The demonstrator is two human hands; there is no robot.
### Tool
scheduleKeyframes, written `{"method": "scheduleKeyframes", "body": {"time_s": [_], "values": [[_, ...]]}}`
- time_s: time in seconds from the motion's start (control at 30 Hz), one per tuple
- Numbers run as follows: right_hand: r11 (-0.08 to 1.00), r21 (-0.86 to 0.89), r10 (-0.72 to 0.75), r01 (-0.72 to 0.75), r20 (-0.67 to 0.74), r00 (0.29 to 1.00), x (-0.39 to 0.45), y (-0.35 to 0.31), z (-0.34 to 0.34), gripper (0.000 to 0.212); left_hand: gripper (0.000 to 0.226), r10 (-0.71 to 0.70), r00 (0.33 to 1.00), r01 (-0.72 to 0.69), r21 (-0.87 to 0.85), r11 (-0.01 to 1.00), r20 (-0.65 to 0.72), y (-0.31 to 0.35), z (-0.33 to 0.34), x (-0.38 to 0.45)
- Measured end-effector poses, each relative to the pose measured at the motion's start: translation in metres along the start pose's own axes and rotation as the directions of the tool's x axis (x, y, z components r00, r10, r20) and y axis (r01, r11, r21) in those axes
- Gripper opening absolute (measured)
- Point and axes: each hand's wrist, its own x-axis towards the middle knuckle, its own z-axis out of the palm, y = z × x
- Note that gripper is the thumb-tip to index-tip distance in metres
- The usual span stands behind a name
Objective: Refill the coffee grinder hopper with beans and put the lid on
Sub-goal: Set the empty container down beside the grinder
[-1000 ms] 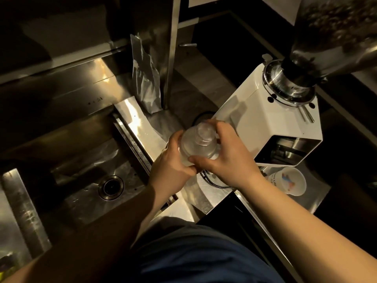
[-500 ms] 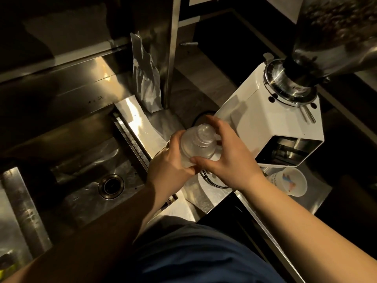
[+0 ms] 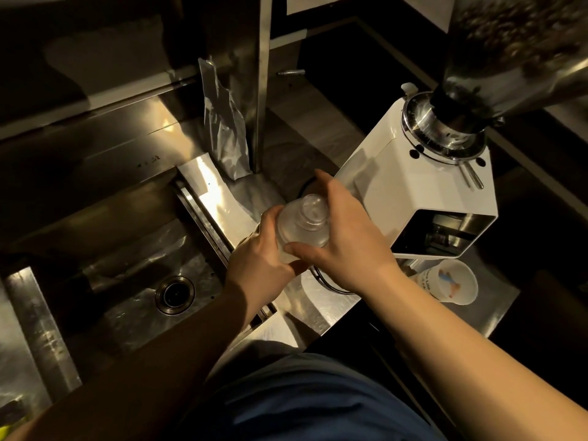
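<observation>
A clear, frosted bottle-shaped container (image 3: 302,226) is held over the steel counter between both hands. My left hand (image 3: 259,254) grips its lower body from the left. My right hand (image 3: 345,240) wraps it from the right, with the thumb under it and the fingers curled over its far side. The white coffee grinder (image 3: 410,183) stands just right of the hands. Its hopper (image 3: 509,49) at the top right is blurred and shows dark beans inside. A silver foil bag (image 3: 226,128) stands upright behind the hands, against a steel post. No lid can be told apart.
A steel sink (image 3: 143,265) with a round drain (image 3: 175,294) lies to the left. A white paper cup (image 3: 451,286) sits under the grinder's spout. A dark cable loops on the counter (image 3: 318,307) below the hands. The counter's front edge is near my body.
My right hand's fingers have spread and shifted further over the far side of the container. The container and my left hand stay almost in place.
</observation>
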Motion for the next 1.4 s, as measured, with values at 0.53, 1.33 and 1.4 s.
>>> {"method": "scheduleKeyframes", "body": {"time_s": [0.53, 1.33, 1.4], "values": [[0.994, -0.093, -0.049, 0.059, 0.102, 0.994, 0.006, 0.005, -0.012, 0.106, 0.097, -0.016, 1.000, 0.016, -0.016, 1.000, -0.010, 0.008, 0.001, -0.006], [0.950, -0.310, 0.028, -0.035, -0.027, 0.999, 0.001, -0.005, 0.006, 0.105, 0.092, -0.115, 0.993, 0.116, -0.060, 0.992, 0.006, -0.007, 0.013, -0.004], [0.948, -0.316, 0.028, -0.035, -0.026, 0.999, 0.000, -0.005, 0.006, 0.107, 0.095, -0.113, 0.994, 0.114, -0.073, 0.991, 0.013, -0.008, 0.013, -0.004]]}}
